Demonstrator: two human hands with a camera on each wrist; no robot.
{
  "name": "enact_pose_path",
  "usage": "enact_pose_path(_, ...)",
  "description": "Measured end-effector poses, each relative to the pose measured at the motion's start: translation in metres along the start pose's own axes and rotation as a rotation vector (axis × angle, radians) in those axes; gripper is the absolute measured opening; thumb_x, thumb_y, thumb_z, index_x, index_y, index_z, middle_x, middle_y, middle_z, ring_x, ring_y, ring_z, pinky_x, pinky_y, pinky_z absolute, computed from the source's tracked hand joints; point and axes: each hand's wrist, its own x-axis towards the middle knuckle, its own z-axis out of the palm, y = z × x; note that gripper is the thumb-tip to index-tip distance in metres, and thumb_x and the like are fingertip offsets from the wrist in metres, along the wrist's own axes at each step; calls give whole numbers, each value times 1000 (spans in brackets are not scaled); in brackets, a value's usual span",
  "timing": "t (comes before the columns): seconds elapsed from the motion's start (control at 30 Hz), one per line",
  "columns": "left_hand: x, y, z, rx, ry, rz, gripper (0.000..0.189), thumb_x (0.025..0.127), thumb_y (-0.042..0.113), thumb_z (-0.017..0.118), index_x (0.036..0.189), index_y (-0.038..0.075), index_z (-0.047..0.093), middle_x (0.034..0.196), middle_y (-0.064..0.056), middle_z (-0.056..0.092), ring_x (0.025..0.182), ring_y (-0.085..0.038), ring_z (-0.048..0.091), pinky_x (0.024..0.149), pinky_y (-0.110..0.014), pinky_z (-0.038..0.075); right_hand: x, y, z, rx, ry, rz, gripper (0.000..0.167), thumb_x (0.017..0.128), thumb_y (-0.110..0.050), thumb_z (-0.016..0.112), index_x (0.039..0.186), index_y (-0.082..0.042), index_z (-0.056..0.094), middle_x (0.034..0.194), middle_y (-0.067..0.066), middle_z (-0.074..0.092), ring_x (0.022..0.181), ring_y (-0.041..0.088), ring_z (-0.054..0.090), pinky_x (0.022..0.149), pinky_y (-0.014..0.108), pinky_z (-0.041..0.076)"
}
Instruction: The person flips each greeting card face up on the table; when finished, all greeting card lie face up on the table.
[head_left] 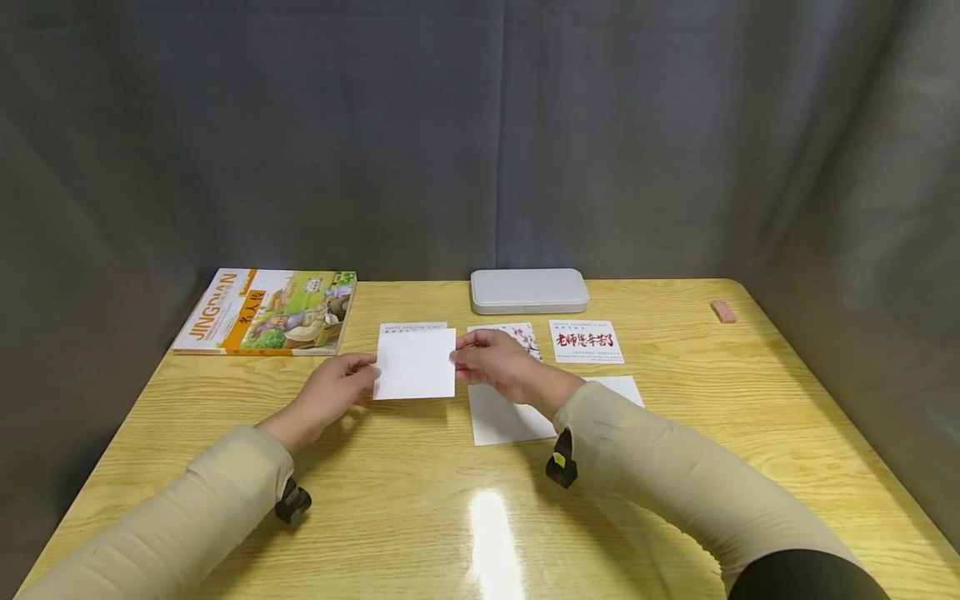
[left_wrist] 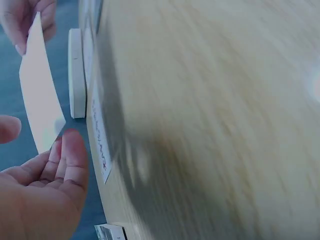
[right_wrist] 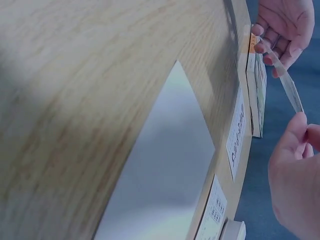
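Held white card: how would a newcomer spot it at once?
Find the wooden table in the head view, then the left hand and right hand above it. Between them is the held white card, its visible face blank; unlike the blank sheet and red-lettered card, it is raised off the table.

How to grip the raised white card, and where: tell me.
The raised white card is probably best pinched by its left and right edges, one hand from each side, as the left hand and right hand do: it's thin and off the table, leaving both faces reachable.
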Motion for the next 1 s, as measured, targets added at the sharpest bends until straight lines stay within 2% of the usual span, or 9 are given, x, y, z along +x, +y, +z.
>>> enact_pose_path(0.13, 1, 7, -2, -42, 15, -16, 50, 110, 18, 46, 152, -9, 41, 137, -29, 52, 115, -37, 58, 93, -47, 54, 1, -2, 0, -44, 43, -8, 5, 102, 1, 59, 106, 4, 60, 89, 8, 61, 74, 13, 61, 77, 27, 59)
enact_pose_path(0.3, 4, 11, -3, -103, 75, -26, 48, 108, 15, 49, 151, -6, 46, 119, -18, 62, 98, -23, 59, 84, -38, 52, 3, 0, -1, -106, 71, -13, 6, 102, -4, 61, 103, 2, 63, 87, 6, 59, 74, 13, 56, 83, 34, 58)
enact_pose_path(0.4, 6, 11, -3, -187, 90, -38, 47, 107, 13, 50, 150, -7, 46, 105, -7, 67, 88, -12, 62, 82, -35, 52, 3, 1, -2, -109, 54, -16, 5, 102, -5, 61, 101, -1, 62, 85, 6, 59, 73, 13, 55, 78, 31, 56)
enact_pose_path(0.47, 7, 10, -4, -249, 93, -46, 46, 108, 13, 50, 149, -8, 46, 101, -1, 69, 86, -7, 64, 83, -33, 53, 2, 1, -2, -93, 32, -22, 4, 103, -4, 60, 100, -1, 62, 85, 6, 61, 73, 12, 58, 75, 28, 55)
enact_pose_path(0.57, 8, 10, -4, -337, 106, -50, 43, 110, 13, 47, 145, -11, 47, 99, 3, 71, 85, -4, 66, 82, -28, 54, 1, -1, -3, -60, -1, -27, 3, 103, -2, 58, 102, 0, 61, 89, 7, 64, 74, 11, 62, 78, 28, 56)
enact_pose_path(0.67, 8, 10, -5, -395, 120, -41, 39, 112, 13, 41, 139, -13, 50, 98, 4, 71, 85, -4, 67, 78, -24, 54, 1, -2, -3, -39, -23, -32, 9, 104, -1, 54, 108, 4, 61, 92, 9, 66, 76, 11, 64, 81, 29, 57)
enact_pose_path(0.77, 8, 8, -5, -397, 126, -28, 35, 112, 12, 41, 132, -13, 54, 99, 3, 68, 86, -5, 68, 77, -24, 54, 1, -2, -3, -15, -24, -26, 16, 105, -2, 51, 113, 8, 61, 92, 10, 66, 76, 11, 65, 79, 27, 58)
enact_pose_path(0.9, 8, 5, -1, -346, 132, -12, 29, 108, 8, 50, 127, -13, 58, 105, -3, 65, 87, -7, 65, 79, -27, 55, 2, -1, -3, -8, 11, -16, 18, 102, 0, 54, 119, 7, 58, 95, 7, 61, 73, 11, 61, 84, 31, 58)
enact_pose_path(1.0, 9, 3, 3, -291, 126, 1, 36, 105, 5, 54, 137, -12, 50, 107, -8, 67, 85, -10, 63, 78, -31, 56, 3, 0, -2, -41, 68, -23, 23, 99, 2, 59, 121, 4, 55, 95, 6, 58, 72, 11, 56, 91, 40, 56)
